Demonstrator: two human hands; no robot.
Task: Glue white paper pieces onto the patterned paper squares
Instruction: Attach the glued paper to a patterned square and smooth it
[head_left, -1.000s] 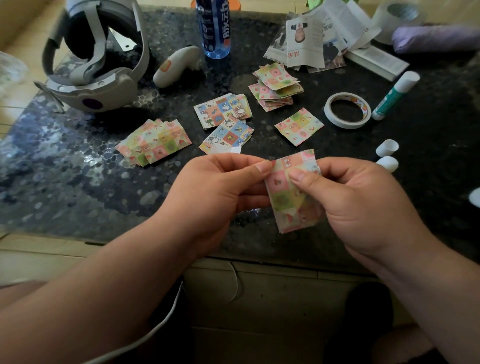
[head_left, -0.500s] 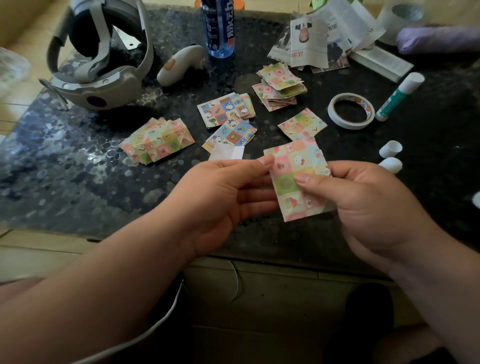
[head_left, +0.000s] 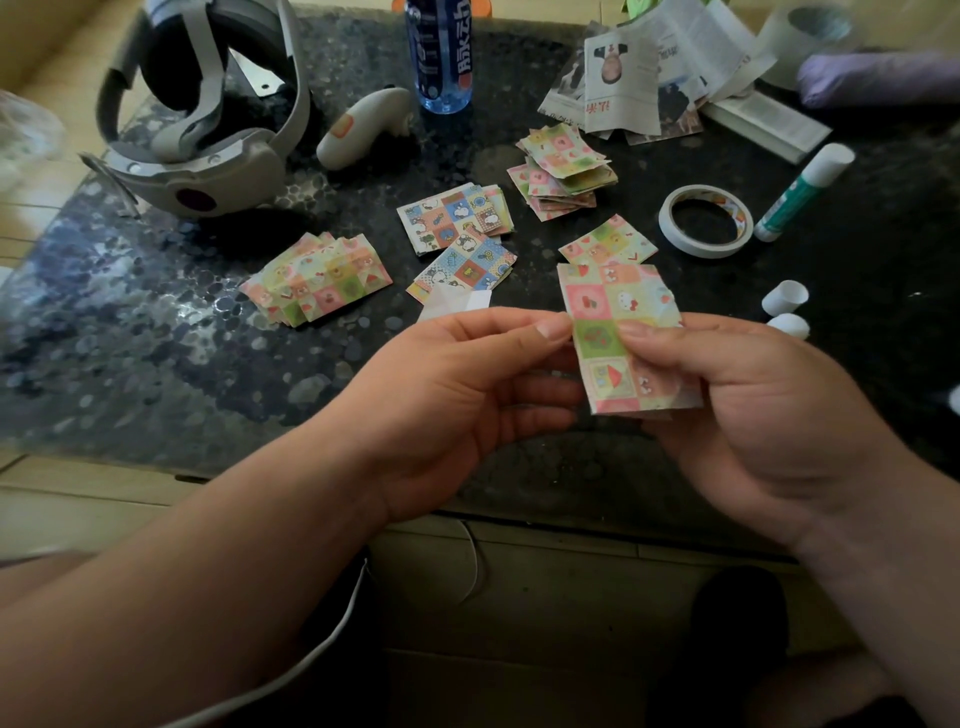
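Both hands are holding one patterned paper square (head_left: 618, 332) above the near edge of the table (head_left: 156, 364). With my right hand (head_left: 753, 415) I am pinching it, thumb pressing on its printed face and fingers going behind it. My left hand (head_left: 457, 395) is touching the square's left edge with the thumb tip, the fingers curling loosely underneath.

Just beyond my left thumb a white paper piece (head_left: 454, 304) is lying flat on the table, partly tucked under a blue-toned patterned stack (head_left: 467, 265). Another blue-toned stack (head_left: 454, 215) is lying just behind that one. A fanned pink-and-green stack (head_left: 317, 278) is sitting toward the left, a single pink square (head_left: 608, 241) is lying just behind the held one, and a taller pile (head_left: 563, 171) is sitting farther back.

Toward the right edge a tape roll (head_left: 705, 221) is lying flat, with a glue stick (head_left: 802, 192) lying near it, cap on. Two small white caps (head_left: 784, 306) are resting near my right hand. At the far left corner a headset (head_left: 208, 130) is sitting, with a controller (head_left: 363, 127) and a blue bottle (head_left: 439, 57) beside it. Folded newspaper (head_left: 649, 78) is lying along the far edge.
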